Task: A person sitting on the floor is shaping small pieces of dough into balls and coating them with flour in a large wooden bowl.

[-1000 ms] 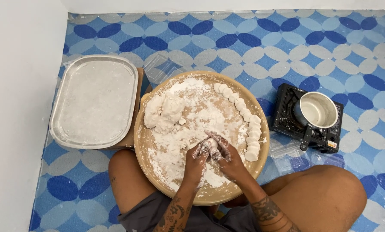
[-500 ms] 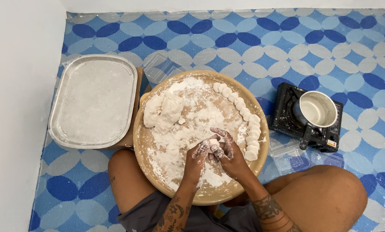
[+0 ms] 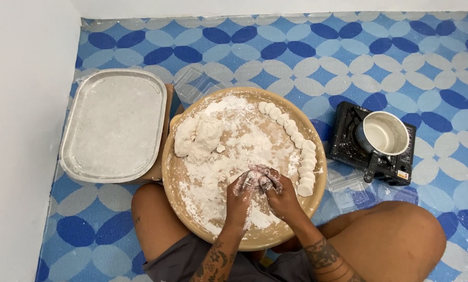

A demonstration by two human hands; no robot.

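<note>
A round tan tray (image 3: 179, 156) dusted with flour rests on my lap. My left hand (image 3: 240, 193) and my right hand (image 3: 276, 189) meet over its middle, both floury, pressing a small piece of dough (image 3: 257, 177) between their fingers. A large lump of white dough (image 3: 195, 137) lies at the tray's left. Several small shaped dough pieces (image 3: 299, 146) line the right rim in a curved row.
A floured rectangular metal tray (image 3: 114, 125) sits to the left on a brown board, close to the white wall. A black portable stove (image 3: 375, 143) with a small metal pot (image 3: 384, 133) stands at right. Clear plastic lids lie on the blue patterned mat.
My hands have shifted slightly on the tray while working the small dough piece between them. Everything else has stayed in place.
</note>
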